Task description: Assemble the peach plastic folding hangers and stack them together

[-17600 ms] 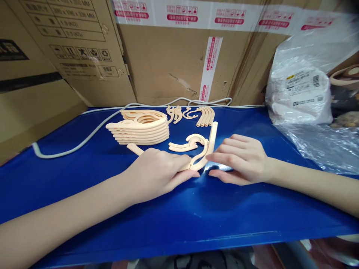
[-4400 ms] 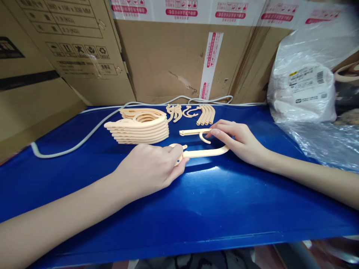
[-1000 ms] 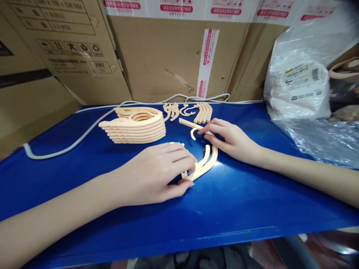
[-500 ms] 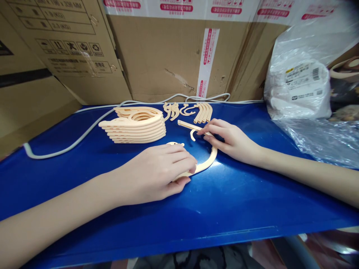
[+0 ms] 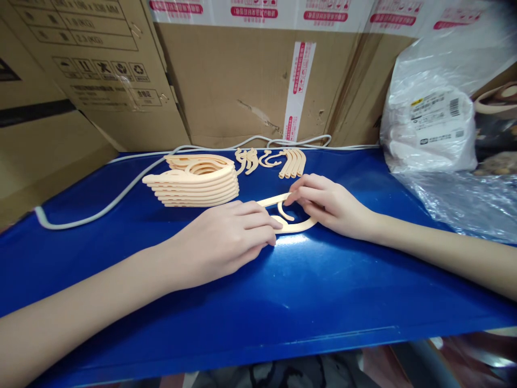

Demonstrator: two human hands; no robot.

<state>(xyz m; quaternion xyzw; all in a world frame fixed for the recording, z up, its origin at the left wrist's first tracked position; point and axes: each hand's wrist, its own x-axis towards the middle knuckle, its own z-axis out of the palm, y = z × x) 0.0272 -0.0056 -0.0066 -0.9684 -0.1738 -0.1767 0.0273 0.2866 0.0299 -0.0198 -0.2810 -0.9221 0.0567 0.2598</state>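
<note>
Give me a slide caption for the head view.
Left hand and right hand hold a peach hanger on a blue mat.

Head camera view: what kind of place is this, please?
Probably a packing or assembly bench in a storeroom: taped cardboard cartons stand behind the blue mat, a stack of identical peach hangers lies on it, and the left hand and right hand hold one loose hanger.
</note>
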